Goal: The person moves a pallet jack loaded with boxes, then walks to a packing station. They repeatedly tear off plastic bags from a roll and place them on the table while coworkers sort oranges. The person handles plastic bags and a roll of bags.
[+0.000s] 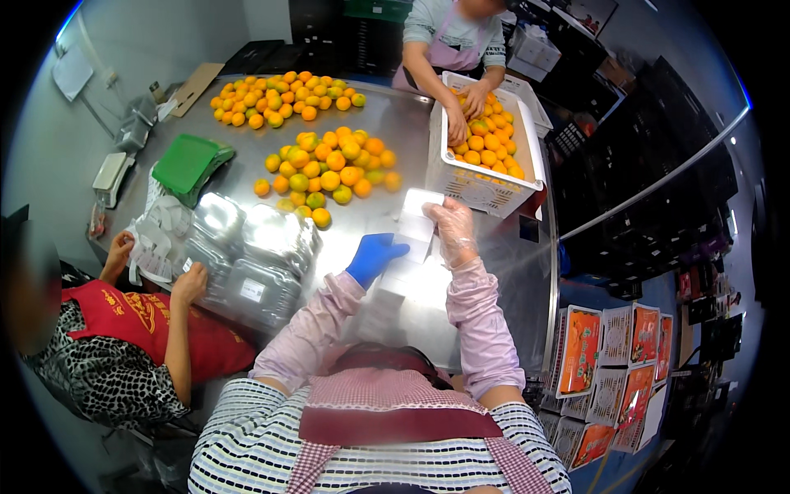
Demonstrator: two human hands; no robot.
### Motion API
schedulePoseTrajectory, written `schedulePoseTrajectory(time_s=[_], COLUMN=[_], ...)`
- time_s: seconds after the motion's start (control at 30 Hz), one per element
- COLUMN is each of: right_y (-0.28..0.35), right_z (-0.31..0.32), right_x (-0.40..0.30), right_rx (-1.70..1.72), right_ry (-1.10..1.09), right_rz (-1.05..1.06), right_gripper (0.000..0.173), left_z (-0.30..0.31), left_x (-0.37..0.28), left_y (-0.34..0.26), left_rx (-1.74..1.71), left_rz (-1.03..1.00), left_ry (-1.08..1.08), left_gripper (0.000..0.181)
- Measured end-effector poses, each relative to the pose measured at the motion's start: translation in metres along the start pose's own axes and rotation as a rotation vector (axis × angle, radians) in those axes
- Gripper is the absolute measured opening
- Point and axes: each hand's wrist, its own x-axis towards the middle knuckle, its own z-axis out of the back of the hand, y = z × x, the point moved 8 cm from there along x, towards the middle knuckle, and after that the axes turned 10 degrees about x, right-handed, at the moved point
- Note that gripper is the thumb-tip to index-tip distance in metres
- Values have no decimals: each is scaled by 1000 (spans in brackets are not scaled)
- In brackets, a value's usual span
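Observation:
My left hand [375, 256], in a blue glove, holds the lower left side of a white strip of labels or paper [415, 231]. At the strip's upper right edge, my right hand [453, 227], in a clear plastic glove, pinches it between thumb and fingers. The strip seems folded into panels and hangs over the steel table [487, 259]; glare hides its lower end. Beyond my hands lies a heap of orange and green-tinged mandarins [330, 180]. Stacked clear plastic clamshell boxes [265, 296] stand left of my left hand, one bearing a label.
Across the table, a co-worker's hands reach into a white crate [487, 191] of mandarins. Another co-worker at left holds a label on the boxes, beside a label strip [151, 247]. A green-topped scale [191, 163] and a second mandarin heap [284, 99] lie farther back. Crates [611, 370] stand at right.

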Motion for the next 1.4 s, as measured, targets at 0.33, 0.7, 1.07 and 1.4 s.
schedulePoseTrajectory(time_s=[0.33,0.7,1.07,1.4], right_y=[-53,-51,9,-25], right_z=[-28,-5,-39,16], right_x=[-54,-38,-91,-58], right_rx=[24,-103,-732,-235], right_ry=[163,-4,27,-85], right_rz=[-175,-67,941,427], right_gripper=[28,19,30,27], left_z=[32,27,31,7], left_x=[17,28,10,-22], left_y=[-47,-10,42,-32], left_rx=[-87,-358,-85,403], left_rz=[-168,-8,-61,-289], left_ry=[-251,-112,9,-97], left_gripper=[29,30,31,31])
